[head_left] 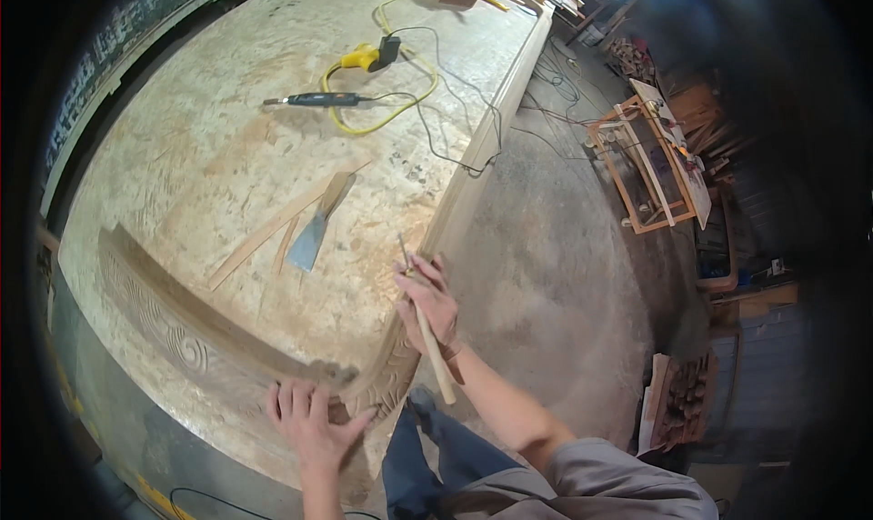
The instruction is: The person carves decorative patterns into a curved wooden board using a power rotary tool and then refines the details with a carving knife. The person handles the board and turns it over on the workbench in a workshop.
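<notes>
A carved wooden frame piece [186,343] with swirling relief lies along the near side of the table and bends at a corner in front of me. My left hand [312,420] rests on it beside that corner, fingers spread and thumb stretched to the right. In my right hand [429,306] is a carving chisel [437,361], its pale wooden handle slanting down toward me and its thin metal blade pointing away. That hand is closed round the tool, above the piece's right arm at the table edge. The tip appears clear of the wood.
On the table [227,165] lie a scraper [309,238], thin wood strips [264,243], a slim black power tool [314,99] and a yellow connector [361,57] with looping cords. A wooden frame stand [650,165] and a stack of wood pieces [682,397] stand to the right.
</notes>
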Available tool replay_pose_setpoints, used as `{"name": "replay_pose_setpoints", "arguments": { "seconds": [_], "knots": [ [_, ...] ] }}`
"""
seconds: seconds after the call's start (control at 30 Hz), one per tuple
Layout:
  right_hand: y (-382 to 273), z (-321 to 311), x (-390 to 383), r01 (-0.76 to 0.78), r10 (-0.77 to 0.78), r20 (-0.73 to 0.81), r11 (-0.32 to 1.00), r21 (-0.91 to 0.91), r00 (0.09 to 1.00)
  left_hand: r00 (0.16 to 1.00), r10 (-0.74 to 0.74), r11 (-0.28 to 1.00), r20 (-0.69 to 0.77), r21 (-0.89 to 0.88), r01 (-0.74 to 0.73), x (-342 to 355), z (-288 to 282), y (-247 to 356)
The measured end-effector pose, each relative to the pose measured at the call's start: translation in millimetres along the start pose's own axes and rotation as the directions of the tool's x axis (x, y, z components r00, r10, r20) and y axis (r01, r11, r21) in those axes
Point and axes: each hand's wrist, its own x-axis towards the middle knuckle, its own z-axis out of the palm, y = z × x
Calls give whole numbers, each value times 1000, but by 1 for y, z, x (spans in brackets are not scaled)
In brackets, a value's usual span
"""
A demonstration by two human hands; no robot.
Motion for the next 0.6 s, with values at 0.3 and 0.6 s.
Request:
{"name": "replay_pose_setpoints", "arguments": {
  "seconds": [0.3, 0.6],
  "knots": [
    [-1, -12, -2, 116, -118, 3, 983, 144, 993, 992, -125, 991, -10, 37, 126, -22, -9, 33],
    [25, -3, 23, -39, 25, 65, 974, 225, 998, 973, -169, 986, -158, -36, 165, -4, 13, 1]
  ]
}}
